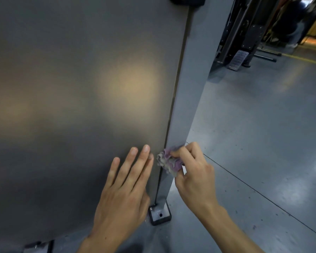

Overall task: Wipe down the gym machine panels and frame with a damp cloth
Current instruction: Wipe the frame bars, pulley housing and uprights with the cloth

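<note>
The right hand (pixel 193 172), at lower centre-right of the frame, has its fingers curled around a crumpled purple-and-grey cloth (pixel 169 161) and presses it against the lower part of the grey upright frame post (pixel 188 92). The cloth sits at the edge where the post meets the dark panel (pixel 71 88), low on the machine. The left hand (pixel 124 190), at lower centre, lies flat on the panel with its fingers straight and slightly spread, holding nothing; its fingertips (pixel 146 148) are just beside the cloth. The panel fills the left and centre of the frame and carries two soft, warm light reflections. The post runs from the upper centre down to a black-edged base plate (pixel 160 214) resting on the grey floor (pixel 263 143) at lower centre. A thin dark line crosses the floor diagonally on the right side. In the upper right of the frame, further gym equipment (pixel 244 31) stands well apart, blurred and dim.
</note>
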Action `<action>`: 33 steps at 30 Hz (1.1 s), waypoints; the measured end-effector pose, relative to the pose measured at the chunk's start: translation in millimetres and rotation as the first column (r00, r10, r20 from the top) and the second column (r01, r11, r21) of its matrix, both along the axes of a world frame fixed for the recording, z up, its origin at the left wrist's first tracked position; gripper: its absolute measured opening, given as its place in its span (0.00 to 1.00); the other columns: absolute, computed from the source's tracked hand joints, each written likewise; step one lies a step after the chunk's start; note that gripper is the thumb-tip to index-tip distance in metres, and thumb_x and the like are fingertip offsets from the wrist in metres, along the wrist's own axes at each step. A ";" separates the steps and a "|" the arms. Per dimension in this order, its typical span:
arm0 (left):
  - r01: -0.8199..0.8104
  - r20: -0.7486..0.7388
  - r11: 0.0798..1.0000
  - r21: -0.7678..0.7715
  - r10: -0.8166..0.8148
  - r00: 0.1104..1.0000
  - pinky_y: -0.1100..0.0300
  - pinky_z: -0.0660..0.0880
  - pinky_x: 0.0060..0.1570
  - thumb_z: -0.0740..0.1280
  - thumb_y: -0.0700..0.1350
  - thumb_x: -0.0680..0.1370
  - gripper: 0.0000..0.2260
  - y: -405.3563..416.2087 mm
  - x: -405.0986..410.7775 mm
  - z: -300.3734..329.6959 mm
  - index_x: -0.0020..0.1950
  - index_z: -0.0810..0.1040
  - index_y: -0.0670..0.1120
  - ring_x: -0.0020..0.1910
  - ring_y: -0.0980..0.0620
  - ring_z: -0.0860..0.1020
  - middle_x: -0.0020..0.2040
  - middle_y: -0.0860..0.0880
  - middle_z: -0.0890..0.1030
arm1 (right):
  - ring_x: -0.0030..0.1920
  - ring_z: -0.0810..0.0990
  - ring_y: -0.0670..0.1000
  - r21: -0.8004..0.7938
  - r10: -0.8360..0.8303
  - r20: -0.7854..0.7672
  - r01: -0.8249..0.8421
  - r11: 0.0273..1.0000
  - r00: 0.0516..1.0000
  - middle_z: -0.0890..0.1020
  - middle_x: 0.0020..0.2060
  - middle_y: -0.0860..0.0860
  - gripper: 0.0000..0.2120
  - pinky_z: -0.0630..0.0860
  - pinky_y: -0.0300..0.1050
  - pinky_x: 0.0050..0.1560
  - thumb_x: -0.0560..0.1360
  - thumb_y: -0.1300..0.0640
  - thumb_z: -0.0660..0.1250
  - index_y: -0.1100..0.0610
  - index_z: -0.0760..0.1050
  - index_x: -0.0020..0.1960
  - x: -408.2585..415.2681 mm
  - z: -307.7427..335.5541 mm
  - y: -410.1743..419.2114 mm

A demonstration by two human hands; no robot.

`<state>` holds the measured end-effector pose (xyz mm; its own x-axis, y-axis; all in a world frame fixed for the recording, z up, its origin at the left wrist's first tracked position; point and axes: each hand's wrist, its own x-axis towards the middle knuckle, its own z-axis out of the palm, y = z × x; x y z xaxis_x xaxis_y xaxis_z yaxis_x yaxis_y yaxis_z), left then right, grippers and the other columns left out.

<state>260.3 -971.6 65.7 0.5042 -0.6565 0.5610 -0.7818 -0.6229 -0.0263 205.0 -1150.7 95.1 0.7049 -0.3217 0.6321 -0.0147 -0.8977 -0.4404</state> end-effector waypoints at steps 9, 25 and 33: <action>-0.010 0.015 1.000 -0.024 0.011 1.000 0.44 0.44 0.82 0.59 0.44 0.72 0.34 -5.3 1.1 -3.7 0.80 0.64 0.44 0.84 0.46 0.51 0.85 0.47 0.56 | 0.33 0.71 0.50 0.029 -0.003 -0.045 0.004 1.000 0.999 0.71 0.43 0.45 0.24 0.70 0.46 0.24 0.62 0.74 0.71 0.49 0.77 0.48 1.5 -15.8 1.1; -0.028 0.033 1.000 -0.011 0.028 0.999 0.44 0.44 0.82 0.60 0.43 0.72 0.34 -4.8 -1.1 0.0 0.80 0.64 0.43 0.84 0.46 0.50 0.85 0.48 0.52 | 0.34 0.69 0.45 -0.005 0.017 0.027 -0.017 1.000 0.999 0.74 0.44 0.45 0.20 0.64 0.37 0.27 0.64 0.73 0.68 0.51 0.78 0.47 3.0 -8.3 -5.0; -0.037 0.019 0.999 0.008 0.037 0.999 0.45 0.42 0.82 0.61 0.43 0.72 0.35 -3.8 -0.4 -1.1 0.81 0.64 0.43 0.85 0.47 0.49 0.86 0.49 0.51 | 0.33 0.67 0.54 0.042 0.049 -0.276 -0.039 0.998 0.960 0.68 0.45 0.45 0.25 0.68 0.48 0.28 0.65 0.73 0.69 0.47 0.67 0.48 -5.2 -59.9 -10.6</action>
<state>259.9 -975.4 64.6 0.5176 -0.6423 0.5652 -0.7578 -0.6508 -0.0456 199.7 -1161.3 35.2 0.8645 -0.3052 0.3994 -0.1013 -0.8841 -0.4562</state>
